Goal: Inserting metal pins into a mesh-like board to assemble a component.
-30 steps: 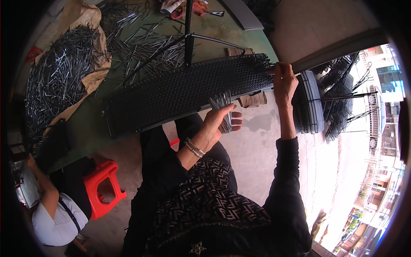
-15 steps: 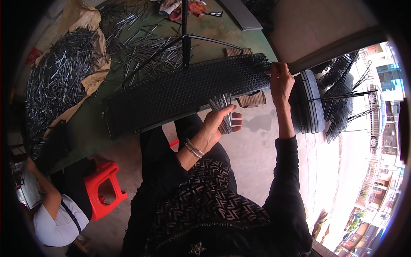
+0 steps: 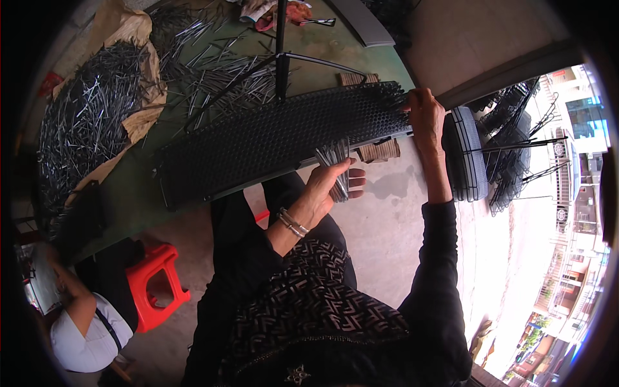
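Fingers (image 3: 356, 183) of my left hand (image 3: 317, 186) are half curled, with my thumb pressed across a bundle of thin grey strips (image 3: 332, 155) lying in the palm. My right hand (image 3: 426, 116) is bent in close at the right end of a black mesh panel (image 3: 258, 138); I cannot tell whether a strip sits between its fingertips. The panel lies slantwise along the near side of the green table (image 3: 126, 216), just beyond my bundle, with a brown block (image 3: 379, 151) partly under it. Behind it stands a black post (image 3: 282, 74), near loose strips (image 3: 225, 80). Farther left, brown paper (image 3: 137, 122) borders a big heap of strips (image 3: 90, 97). A red stool (image 3: 155, 284) stands below, beside a person in a white top (image 3: 87, 335).
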Motion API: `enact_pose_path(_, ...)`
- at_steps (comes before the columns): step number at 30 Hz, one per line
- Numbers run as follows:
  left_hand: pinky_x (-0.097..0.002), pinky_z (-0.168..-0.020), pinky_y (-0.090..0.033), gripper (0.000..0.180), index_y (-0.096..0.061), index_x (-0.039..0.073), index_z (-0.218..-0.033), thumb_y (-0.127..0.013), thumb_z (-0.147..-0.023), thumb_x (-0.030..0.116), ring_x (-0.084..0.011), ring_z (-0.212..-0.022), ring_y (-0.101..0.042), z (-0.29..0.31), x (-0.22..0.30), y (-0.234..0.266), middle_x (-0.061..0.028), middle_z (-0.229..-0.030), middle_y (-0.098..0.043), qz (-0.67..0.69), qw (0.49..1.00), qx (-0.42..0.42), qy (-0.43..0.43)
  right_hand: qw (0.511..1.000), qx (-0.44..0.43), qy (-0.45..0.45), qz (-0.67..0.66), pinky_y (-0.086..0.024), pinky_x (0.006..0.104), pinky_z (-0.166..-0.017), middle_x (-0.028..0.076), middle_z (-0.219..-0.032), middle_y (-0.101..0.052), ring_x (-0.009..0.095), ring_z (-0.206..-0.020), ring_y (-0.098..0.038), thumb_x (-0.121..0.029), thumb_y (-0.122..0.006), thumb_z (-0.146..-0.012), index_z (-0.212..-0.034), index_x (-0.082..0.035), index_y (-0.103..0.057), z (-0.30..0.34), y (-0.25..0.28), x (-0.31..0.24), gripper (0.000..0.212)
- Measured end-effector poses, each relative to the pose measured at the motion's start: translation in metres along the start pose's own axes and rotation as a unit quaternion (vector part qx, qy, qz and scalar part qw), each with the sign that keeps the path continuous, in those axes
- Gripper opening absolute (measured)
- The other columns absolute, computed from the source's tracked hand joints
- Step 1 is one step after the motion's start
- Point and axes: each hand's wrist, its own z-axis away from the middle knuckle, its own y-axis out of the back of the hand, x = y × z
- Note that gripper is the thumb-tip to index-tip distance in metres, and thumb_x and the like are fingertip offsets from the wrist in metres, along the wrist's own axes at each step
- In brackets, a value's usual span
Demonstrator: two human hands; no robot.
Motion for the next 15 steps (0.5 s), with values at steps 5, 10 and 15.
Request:
enact_pose_path(5,-0.0462,-0.079,-0.06,0.028,-0.056,0.003,-0.118,-0.056,-0.097,0.021,-0.0273,-0.097,-0.068,0.005,0.004,-0.006,-0.0173,-0.105,-0.067,-0.019,0.999,0.019,0.022,0.999,-0.036,0.008,0.017,-0.051,0.0327,-0.062,0.01,-0.07,-0.067,0.021,-0.064,-0.067,-0.016,-0.057,-0.093,-0.095,-0.005,-0.064,0.004,-0.011,0.015,0.013)
enact_pose_path(10,-0.0422,-0.07,-0.059,0.027,-0.058,0.004,-0.114,-0.059,-0.097,0.024,-0.0211,-0.081,-0.066,-0.003,-0.002,0.005,-0.0131,-0.094,-0.066,-0.026,0.999,0.025,0.01,0.998,-0.042,0.05,0.022,-0.051,0.0327,-0.062,0.01,-0.075,-0.066,0.021,-0.065,-0.066,-0.014,-0.058,-0.092,-0.093,-0.005,-0.065,0.001,-0.021,0.01,0.012)
enact_pose_path(15,-0.0312,-0.056,-0.051,0.026,-0.058,0.006,-0.111,-0.06,-0.097,0.027,-0.0154,-0.066,-0.062,-0.005,-0.005,0.009,-0.0095,-0.083,-0.065,-0.013,0.999,-0.028,-0.029,0.998,-0.041,0.047,0.03,-0.051,0.0352,-0.063,0.011,-0.082,-0.066,0.024,-0.068,-0.066,-0.012,-0.057,-0.092,-0.094,-0.006,-0.066,0.004,-0.024,0.006,0.011)
